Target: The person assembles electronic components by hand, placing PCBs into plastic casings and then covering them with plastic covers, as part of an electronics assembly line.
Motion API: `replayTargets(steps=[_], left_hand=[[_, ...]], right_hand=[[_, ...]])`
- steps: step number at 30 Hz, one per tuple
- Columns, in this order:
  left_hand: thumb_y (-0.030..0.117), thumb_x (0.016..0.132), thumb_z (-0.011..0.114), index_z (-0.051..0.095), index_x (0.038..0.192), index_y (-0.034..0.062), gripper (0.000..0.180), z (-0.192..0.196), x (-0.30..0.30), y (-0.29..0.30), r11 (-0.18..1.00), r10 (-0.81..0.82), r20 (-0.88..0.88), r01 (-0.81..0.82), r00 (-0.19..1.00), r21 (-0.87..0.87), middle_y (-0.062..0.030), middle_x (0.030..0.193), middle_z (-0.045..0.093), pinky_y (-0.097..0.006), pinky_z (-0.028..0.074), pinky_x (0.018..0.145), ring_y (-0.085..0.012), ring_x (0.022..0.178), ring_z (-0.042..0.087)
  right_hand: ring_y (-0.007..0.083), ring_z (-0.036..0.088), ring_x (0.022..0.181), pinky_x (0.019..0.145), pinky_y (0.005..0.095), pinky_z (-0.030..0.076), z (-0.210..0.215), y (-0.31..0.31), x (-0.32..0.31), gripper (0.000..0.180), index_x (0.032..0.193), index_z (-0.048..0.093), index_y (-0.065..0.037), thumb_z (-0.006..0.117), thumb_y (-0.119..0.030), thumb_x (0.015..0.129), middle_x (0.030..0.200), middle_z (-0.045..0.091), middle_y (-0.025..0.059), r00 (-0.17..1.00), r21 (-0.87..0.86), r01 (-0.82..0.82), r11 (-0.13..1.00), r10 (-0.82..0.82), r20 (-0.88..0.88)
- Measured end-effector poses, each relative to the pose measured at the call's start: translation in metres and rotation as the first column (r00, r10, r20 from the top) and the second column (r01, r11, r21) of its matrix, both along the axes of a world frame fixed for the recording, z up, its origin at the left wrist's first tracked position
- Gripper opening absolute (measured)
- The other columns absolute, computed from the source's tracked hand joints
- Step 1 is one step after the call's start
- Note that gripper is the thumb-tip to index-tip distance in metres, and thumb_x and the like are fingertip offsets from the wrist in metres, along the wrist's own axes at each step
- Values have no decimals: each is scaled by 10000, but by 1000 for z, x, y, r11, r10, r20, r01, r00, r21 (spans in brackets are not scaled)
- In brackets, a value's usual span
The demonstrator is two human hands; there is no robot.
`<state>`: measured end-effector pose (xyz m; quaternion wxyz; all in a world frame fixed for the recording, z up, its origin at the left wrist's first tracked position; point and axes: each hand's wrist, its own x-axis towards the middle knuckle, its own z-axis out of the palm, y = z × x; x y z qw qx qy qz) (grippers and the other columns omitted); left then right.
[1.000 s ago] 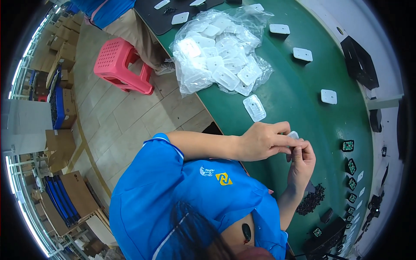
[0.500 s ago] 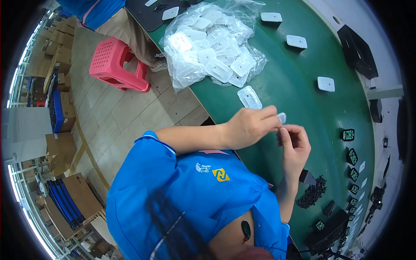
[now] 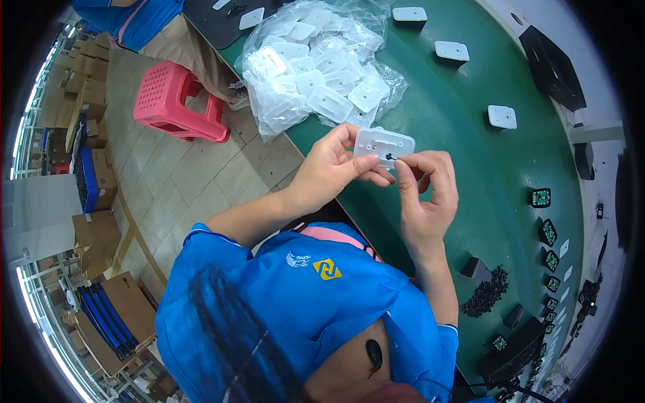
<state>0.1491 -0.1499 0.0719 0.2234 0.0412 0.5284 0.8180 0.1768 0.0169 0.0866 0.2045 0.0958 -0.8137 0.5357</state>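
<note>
My left hand (image 3: 330, 164) grips a white plastic cover (image 3: 373, 140) by its left end, thumb on the near face. The cover is a rounded rectangle with small holes and moulded ridges, tilted up above the table. At its lower right edge, my right hand (image 3: 428, 185) pinches a small black part (image 3: 390, 156) between thumb and forefinger, against the cover's face. The part's exact kind is too small to make out. Just beyond my left hand, a clear plastic bag (image 3: 396, 101) holds many similar white covers (image 3: 330, 103).
On the green table (image 3: 463, 174) stand black boxes with white lids (image 3: 502, 117). Black housings with green circuit boards (image 3: 540, 197) line the right side. A heap of small black parts (image 3: 485, 292) lies near my right forearm. A pink stool (image 3: 176, 101) and a seated person are at left.
The white cover that lay on the table is now in my left hand. Both hands have moved, and a black part shows at the cover. The small white piece between my fingers no longer shows.
</note>
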Motion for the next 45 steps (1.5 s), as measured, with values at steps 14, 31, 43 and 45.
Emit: replayTargets(steps=[14,31,43,45], left_hand=[[1,931,549,541,992,-22,66,-19,6,16,983,89,-493,-156,865,-96,-95,985,557,-257,543,757,-143,897,615],[53,928,589,564,942,-33,91,-8,0,10,997,26,-109,-33,994,-66,-60,917,539,-213,492,562,-100,703,623],[-66,884,567,586,983,-42,103,-12,7,27,987,79,-510,-140,856,-81,-115,1021,535,-252,568,660,-159,828,638],[-78,871,576,594,992,-31,131,-13,5,28,979,69,-589,-168,805,-114,-119,1013,542,-252,567,662,-161,829,638]], right_hand=[[181,497,595,509,299,396,-11,-6,3,165,753,541,-35,699,13,758,701,515,65,991,17,105,994,-106,78],[247,526,629,535,347,407,-15,4,4,109,827,588,-46,690,-81,816,726,557,72,989,284,80,955,-40,-145],[255,528,662,537,370,404,-10,2,11,120,826,546,-55,645,-118,852,735,518,72,977,465,212,860,-177,-117],[254,523,652,534,368,402,-10,2,14,125,821,538,-52,644,-109,853,728,514,72,983,424,182,887,-169,-68]])
